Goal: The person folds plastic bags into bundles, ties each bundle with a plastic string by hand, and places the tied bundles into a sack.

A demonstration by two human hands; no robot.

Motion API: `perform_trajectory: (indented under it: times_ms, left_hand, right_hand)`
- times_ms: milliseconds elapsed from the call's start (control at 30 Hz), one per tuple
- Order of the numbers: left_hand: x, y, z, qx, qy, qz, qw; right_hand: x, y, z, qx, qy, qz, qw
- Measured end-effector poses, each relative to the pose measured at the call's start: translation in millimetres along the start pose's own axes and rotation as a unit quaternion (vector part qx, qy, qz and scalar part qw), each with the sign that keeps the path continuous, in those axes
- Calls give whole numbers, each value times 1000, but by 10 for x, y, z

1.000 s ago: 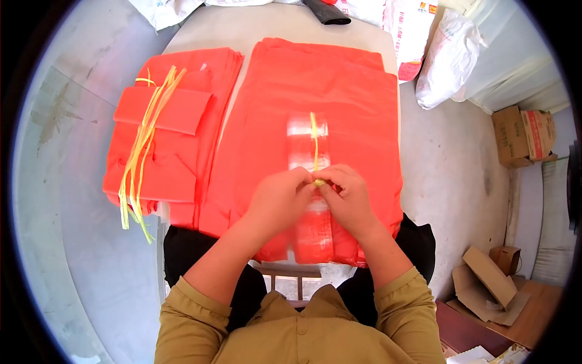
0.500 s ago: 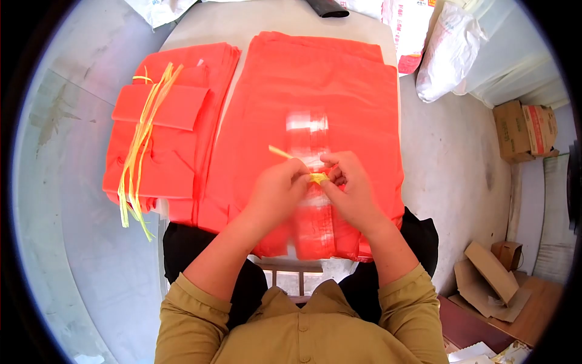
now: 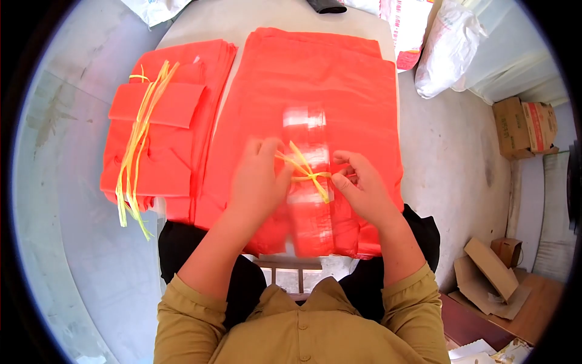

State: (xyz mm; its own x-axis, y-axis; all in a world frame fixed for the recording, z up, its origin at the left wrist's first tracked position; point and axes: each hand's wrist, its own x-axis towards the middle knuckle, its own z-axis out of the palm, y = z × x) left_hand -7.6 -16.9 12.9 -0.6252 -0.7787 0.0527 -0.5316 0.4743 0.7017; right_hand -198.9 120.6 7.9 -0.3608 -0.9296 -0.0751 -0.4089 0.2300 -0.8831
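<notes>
A folded clear-and-red plastic bundle (image 3: 312, 221) lies on a broad pile of red plastic sheets (image 3: 315, 73). Around its middle runs a yellow strip (image 3: 311, 176), knotted on top with loose ends sticking out. To the left of the knot is my left hand (image 3: 262, 179), open, its fingers apart and slightly blurred. My right hand (image 3: 362, 182) is just right of the knot, fingers curled and parted, holding nothing that I can see. Several more yellow strips (image 3: 143, 130) lie across a smaller red stack (image 3: 157, 155) at the left.
The stacks rest on a pale tabletop (image 3: 212, 23). White sacks (image 3: 448, 51) stand beyond its right corner. Cardboard boxes (image 3: 524, 128) are at the far right, and an opened carton (image 3: 491, 279) lies at the lower right. A black object (image 3: 327, 6) is at the back edge.
Both hands have parted from the yellow knot, my left hand moving left and my right hand slightly right. The knot and its loose ends now show between them. The view has shifted slightly.
</notes>
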Motion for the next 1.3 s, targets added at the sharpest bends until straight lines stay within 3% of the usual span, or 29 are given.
perform_trajectory:
  times_ms: [33,100,167,233,300,333,400,433,500,533,600,700,833,933,1200,1300]
  left_hand:
    - [-40,-7,-51,-23,-59,-35,997]
    - [-136,-115,21,-66,-101,-7,993]
    - [-219,-165,79,-98,-126,3,987]
    - [-259,-91,38,-117,-126,-10,985]
    - [-190,-133,51,-257,-157,-106,948]
    - [-153,-136,41,-325,-169,-153,918]
    - [-143,4,-128,-599,-179,-272,731]
    - [-137,79,-191,-710,-180,-318,602]
    - [-154,-82,28,-652,-170,-262,691]
    - [-152,-133,112,-620,-165,-231,731]
    - [-158,-163,199,-603,-148,-250,743]
    - [-131,-145,198,-599,-157,-259,741]
    - [-95,-3,132,-614,-172,-292,713]
    - [-129,-131,246,-542,-226,-248,770]
    - [-159,-52,232,-543,-211,-260,770]
    - [-177,-55,252,-550,-198,-244,774]
  right_hand:
    - [7,-6,5,-1,-25,17,1000]
    - [16,-22,22,-2,-75,50,996]
    - [4,9,80,11,-57,39,998]
    - [-11,-25,92,109,-50,56,991]
    - [-31,-149,58,287,-48,103,951]
    - [-45,-218,26,364,-84,55,926]
    - [-67,-311,-49,510,-154,-40,845]
    - [-32,-256,-59,374,-103,-58,920]
    - [61,-78,-48,74,9,-87,993]
    - [73,-46,-25,96,-3,-22,995]
    - [103,-20,56,138,-26,108,984]
    - [76,-41,251,352,-27,150,923]
    - [52,-123,260,359,5,125,925]
    - [80,-89,251,346,40,122,929]
    - [150,18,312,383,71,178,904]
    - [172,47,326,413,83,154,894]
